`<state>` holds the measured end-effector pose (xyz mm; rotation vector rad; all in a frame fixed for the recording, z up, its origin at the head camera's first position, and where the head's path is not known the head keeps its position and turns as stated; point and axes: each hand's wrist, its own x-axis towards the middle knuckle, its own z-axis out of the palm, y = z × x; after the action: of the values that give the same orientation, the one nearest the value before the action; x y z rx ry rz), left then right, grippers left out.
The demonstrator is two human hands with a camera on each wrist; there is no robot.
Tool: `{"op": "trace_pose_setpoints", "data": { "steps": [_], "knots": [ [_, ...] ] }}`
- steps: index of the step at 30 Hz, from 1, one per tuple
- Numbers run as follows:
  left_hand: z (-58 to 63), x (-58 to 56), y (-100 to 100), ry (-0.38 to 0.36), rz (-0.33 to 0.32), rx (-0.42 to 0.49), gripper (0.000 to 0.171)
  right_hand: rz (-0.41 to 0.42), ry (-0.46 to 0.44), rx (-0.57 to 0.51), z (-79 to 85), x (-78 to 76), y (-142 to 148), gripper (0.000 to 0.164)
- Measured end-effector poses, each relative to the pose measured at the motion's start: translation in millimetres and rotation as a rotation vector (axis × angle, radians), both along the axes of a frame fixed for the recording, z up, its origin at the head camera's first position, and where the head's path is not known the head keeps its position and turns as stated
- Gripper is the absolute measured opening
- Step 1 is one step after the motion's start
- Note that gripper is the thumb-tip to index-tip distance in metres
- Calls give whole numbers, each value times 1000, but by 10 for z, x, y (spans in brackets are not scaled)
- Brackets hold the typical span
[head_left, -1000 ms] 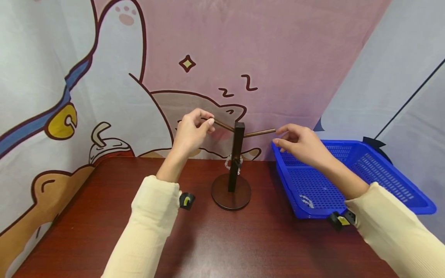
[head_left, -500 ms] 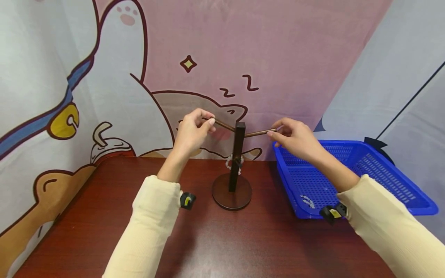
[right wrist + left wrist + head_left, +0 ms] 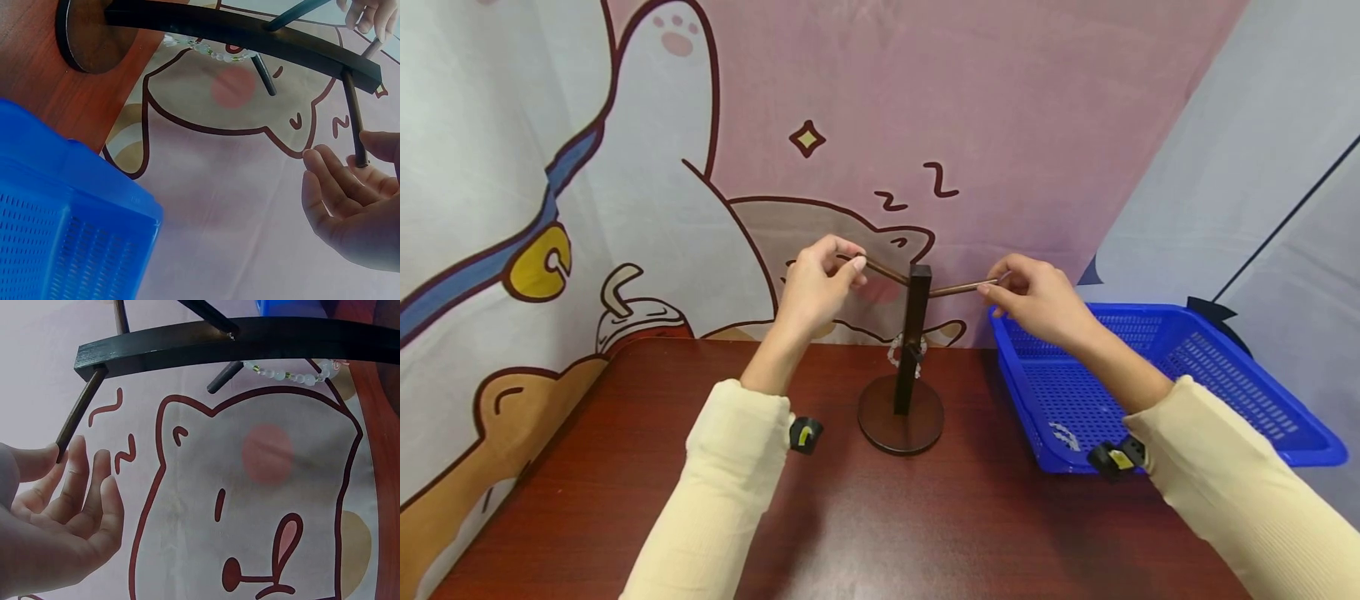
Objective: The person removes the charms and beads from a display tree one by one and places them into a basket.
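A dark wooden display stand point(image 3: 912, 337) with a round base stands upright mid-table. From its top a left peg point(image 3: 886, 270) and a right peg point(image 3: 951, 290) stick out. My left hand point(image 3: 812, 283) pinches the left peg's end between thumb and fingers. On the other side, my right hand point(image 3: 1041, 300) pinches the end of the right peg. Lower on the post, a clear beaded bracelet point(image 3: 303, 379) hangs by a short lower peg point(image 3: 265, 76). In both wrist views the held pegs meet the post near its top.
To the right, a blue plastic basket point(image 3: 1017, 400) holds another pale beaded bracelet point(image 3: 1063, 436) near its front left corner. The reddish-brown table point(image 3: 625, 467) backs onto a printed cartoon cloth point(image 3: 1037, 108).
My right hand has moved left and slightly up from beside the right peg's tip and now pinches it. The left hand keeps its hold in the same place.
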<state>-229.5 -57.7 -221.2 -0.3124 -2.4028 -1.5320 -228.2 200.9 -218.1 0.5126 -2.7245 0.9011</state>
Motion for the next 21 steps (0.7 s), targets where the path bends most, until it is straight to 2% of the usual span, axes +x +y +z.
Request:
{"op": "trace_pose_setpoints", "data": {
  "steps": [6,10,13,17,21],
  "knots": [
    [-27,15,27,30,18,14,16,0,3,8,-6,-2,19,19],
    [-88,41,46,66,24,32,25,2,5,8,-9,-1,25,19],
    [-152,74,59,62,25,36,32,3,2,4,-10,-1,26,18],
    [-258,134,94,32,5,9,26,5,0,0,-13,-3,26,17],
    [-378,208,158,42,-49,-39,15,9,-2,-6,-17,-7,24,18]
  ]
}}
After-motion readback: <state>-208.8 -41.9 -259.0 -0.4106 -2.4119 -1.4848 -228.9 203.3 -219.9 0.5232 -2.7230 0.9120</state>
